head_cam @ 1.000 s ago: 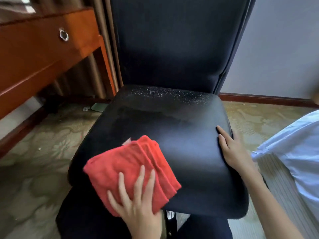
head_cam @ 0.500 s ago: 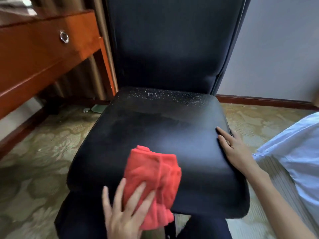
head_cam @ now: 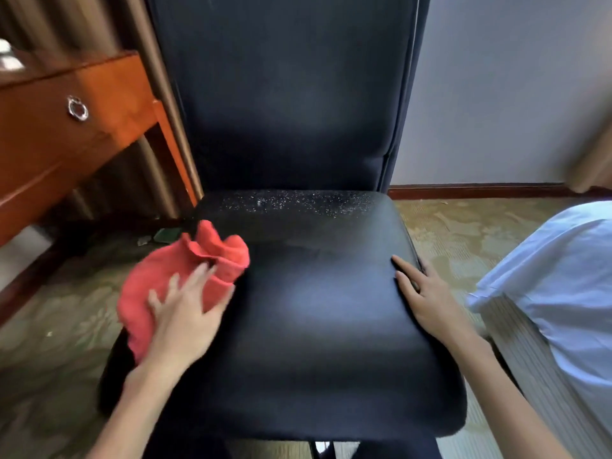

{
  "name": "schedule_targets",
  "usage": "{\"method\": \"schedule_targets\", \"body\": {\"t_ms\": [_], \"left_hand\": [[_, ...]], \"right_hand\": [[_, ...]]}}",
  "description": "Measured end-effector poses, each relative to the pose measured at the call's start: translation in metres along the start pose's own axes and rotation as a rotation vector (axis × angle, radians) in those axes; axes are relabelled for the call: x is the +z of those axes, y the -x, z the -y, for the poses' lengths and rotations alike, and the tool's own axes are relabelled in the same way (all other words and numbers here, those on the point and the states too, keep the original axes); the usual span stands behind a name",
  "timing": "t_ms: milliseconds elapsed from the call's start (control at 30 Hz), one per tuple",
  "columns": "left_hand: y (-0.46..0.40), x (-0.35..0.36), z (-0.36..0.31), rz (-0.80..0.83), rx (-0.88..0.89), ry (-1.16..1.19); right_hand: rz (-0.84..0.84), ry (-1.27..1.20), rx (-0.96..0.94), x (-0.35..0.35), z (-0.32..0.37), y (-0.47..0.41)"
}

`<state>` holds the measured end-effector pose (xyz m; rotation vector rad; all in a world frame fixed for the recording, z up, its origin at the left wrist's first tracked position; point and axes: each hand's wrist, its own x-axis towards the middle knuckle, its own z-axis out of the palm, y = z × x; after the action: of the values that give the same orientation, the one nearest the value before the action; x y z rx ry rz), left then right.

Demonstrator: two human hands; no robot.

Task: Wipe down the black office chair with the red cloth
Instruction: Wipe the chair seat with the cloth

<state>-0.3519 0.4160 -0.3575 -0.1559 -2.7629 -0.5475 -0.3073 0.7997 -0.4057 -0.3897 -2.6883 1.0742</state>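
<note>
The black office chair (head_cam: 318, 326) fills the middle of the head view, its tall backrest upright behind the seat. White specks dust the back strip of the seat. The red cloth (head_cam: 155, 283) lies bunched on the seat's left side, partly hanging over the left edge. My left hand (head_cam: 185, 313) presses flat on the cloth with fingers spread, blurred by motion. My right hand (head_cam: 427, 293) rests flat on the seat's right edge, fingers pointing toward the backrest, holding nothing.
A wooden desk (head_cam: 66, 134) with a ring-pull drawer stands at the left, curtains behind it. A bed with white sheets (head_cam: 556, 279) sits close on the right. Patterned carpet (head_cam: 59, 326) surrounds the chair, with small debris near the desk leg.
My left hand has swept the red cloth from the seat's front edge up and leftward to the left-middle of the seat. My right hand has stayed on the right edge.
</note>
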Motion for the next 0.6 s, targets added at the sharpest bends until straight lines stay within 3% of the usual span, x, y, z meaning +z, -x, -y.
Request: {"method": "schedule_targets", "body": {"t_ms": [67, 167, 300, 400, 500, 600], "left_hand": [[-0.008, 0.023, -0.050, 0.226, 0.138, -0.273], [-0.024, 0.047, -0.088, 0.359, 0.233, -0.260], [-0.028, 0.076, -0.165, 0.439, 0.657, -0.179], [-0.053, 0.080, -0.160, 0.475, 0.807, -0.184], [-0.074, 0.063, -0.103, 0.416, 0.693, -0.294], [-0.097, 0.023, -0.009, 0.330, 0.330, -0.235]], "right_hand": [[0.014, 0.018, -0.003, 0.001, 0.001, 0.001], [0.037, 0.071, 0.022, 0.002, 0.007, 0.000], [0.075, 0.086, 0.007, -0.001, 0.007, -0.002], [0.092, 0.039, -0.022, -0.004, 0.007, -0.003], [0.104, 0.035, 0.019, -0.008, 0.005, -0.004], [0.110, 0.051, 0.028, -0.009, 0.008, -0.001]]}}
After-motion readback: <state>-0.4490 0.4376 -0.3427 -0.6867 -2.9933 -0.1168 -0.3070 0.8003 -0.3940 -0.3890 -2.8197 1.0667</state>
